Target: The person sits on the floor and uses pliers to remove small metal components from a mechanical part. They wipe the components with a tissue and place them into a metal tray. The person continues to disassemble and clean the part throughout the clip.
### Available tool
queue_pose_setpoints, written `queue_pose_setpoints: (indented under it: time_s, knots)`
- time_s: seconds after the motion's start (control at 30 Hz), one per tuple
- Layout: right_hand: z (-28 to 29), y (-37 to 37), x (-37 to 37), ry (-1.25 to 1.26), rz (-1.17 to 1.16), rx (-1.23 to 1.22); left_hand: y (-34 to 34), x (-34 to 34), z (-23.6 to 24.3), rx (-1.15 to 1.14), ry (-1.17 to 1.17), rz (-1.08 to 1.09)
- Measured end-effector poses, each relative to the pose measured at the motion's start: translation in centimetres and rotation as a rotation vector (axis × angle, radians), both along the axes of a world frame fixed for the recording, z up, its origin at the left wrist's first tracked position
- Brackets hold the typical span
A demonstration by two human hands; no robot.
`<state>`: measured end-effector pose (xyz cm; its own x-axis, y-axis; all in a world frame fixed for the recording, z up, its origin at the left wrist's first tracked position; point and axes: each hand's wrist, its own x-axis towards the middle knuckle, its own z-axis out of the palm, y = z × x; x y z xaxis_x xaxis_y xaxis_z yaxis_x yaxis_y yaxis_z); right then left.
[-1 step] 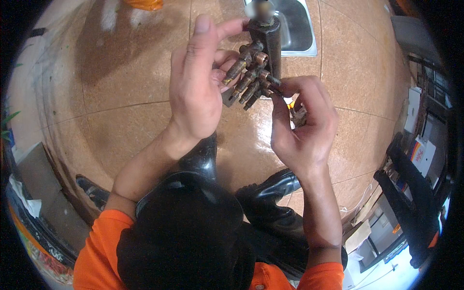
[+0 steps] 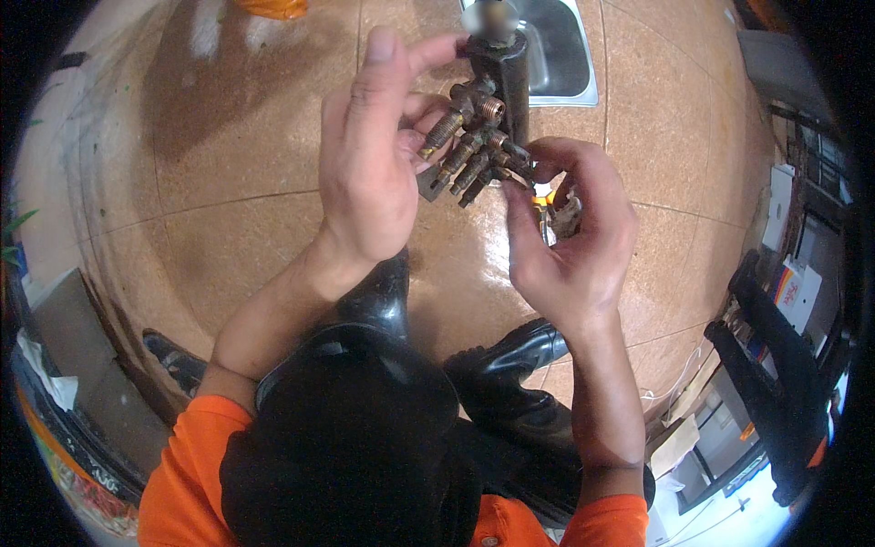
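A dark, grimy metal manifold [image 2: 472, 146] with several threaded brass valve stems is held up in front of me, against a dark metal tube [image 2: 512, 91]. The tube's top end is blurred. My left hand [image 2: 369, 173] has its curled fingers around the manifold's left side, with the thumb raised and the forefinger reaching to the tube. On the other side, my right hand [image 2: 583, 232] pinches a right-hand stem's end between thumb and forefinger. Its fingertips are partly hidden by the stem.
A steel basin [image 2: 556, 55] lies on the brown tiled floor [image 2: 246, 246] beyond the tube. An orange-and-black tool handle [image 2: 542, 208] shows behind my right hand. An orange bag [image 2: 273, 7] is far off. A person's dark-clothed legs [image 2: 775, 365] are at the right, and my black boots [image 2: 501, 365] below.
My right thumb and fingertips have shifted slightly at the stem, uncovering more of the tool handle behind. The manifold has turned a little; my left hand is nearly still.
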<state>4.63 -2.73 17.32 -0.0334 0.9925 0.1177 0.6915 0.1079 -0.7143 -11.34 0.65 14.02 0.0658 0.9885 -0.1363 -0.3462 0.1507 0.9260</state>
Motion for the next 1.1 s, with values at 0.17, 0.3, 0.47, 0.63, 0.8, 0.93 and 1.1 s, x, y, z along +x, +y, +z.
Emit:
queue_pose_setpoints:
  time_s: [0.17,0.3,0.47,0.63,0.8,0.93,1.1]
  knots:
    - [-0.4,-0.3,0.7,-0.113,0.056,-0.021,-0.1,0.1,0.3,0.006,-0.001,0.019]
    - [-0.2,-0.9,0.4,-0.071,0.029,0.020,-0.6,0.2,0.5,0.007,-0.010,0.039]
    - [-0.4,-0.8,0.4,-0.027,0.010,0.041,-0.3,0.3,0.7,0.032,-0.007,0.040]
    - [-0.5,-0.1,0.0,-0.038,-0.002,0.017,0.2,0.1,0.3,0.021,0.014,0.039]
    - [-0.7,-0.2,0.4,-0.060,0.022,0.058,0.2,0.1,0.3,0.068,0.007,0.023]
    - [-0.9,-0.3,0.9,-0.045,0.055,0.170,0.2,0.6,0.8,0.032,-0.025,0.032]
    - [-0.3,-1.0,1.5,0.083,-0.041,0.052,0.3,0.1,0.2,0.039,-0.009,0.048]
